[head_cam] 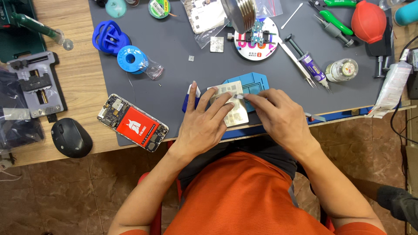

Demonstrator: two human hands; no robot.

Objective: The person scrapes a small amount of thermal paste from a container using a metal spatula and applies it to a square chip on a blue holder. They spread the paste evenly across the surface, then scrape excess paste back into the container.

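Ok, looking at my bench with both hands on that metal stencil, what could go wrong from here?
The thin metal stencil sits near the mat's front edge, pinned by your left hand and right hand; a slip might bend it or push it off. The opened phone lies half off the grey mat, within elbow reach. The small loose chip could easily get brushed away and lost.

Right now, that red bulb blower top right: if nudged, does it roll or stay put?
The red bulb blower looks rounded and pear-shaped, so it probably rolls in a short arc. It seems soft rubber, likely light and squashy. The tools beside it, such as the green-handled pliers, may stop it.
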